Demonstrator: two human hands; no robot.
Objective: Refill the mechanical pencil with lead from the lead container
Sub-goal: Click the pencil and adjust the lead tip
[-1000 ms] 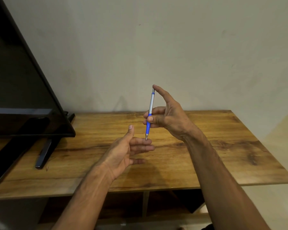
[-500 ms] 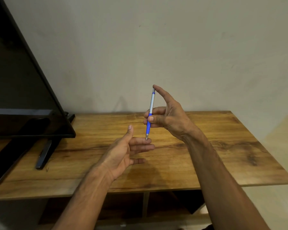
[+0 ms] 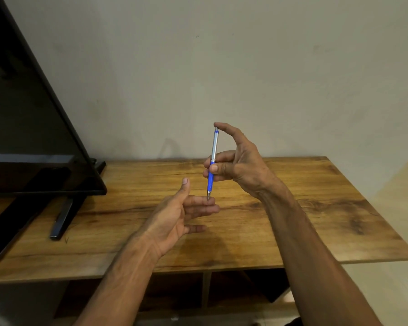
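Note:
A silver and blue mechanical pencil (image 3: pixel 213 156) stands upright, tip down, above the wooden table (image 3: pixel 304 208). My right hand (image 3: pixel 238 165) grips its blue lower part, with the index finger resting on the top button. My left hand (image 3: pixel 181 215) lies palm up just below, fingers spread and holding nothing. The pencil's metal tip touches or nearly touches the left fingertips. No lead container is in view.
A large black television (image 3: pixel 28 128) on a dark stand (image 3: pixel 64 215) fills the left side of the table. A plain wall rises behind. The table's right edge drops to a pale floor (image 3: pixel 400 208). Open shelves show below the front edge.

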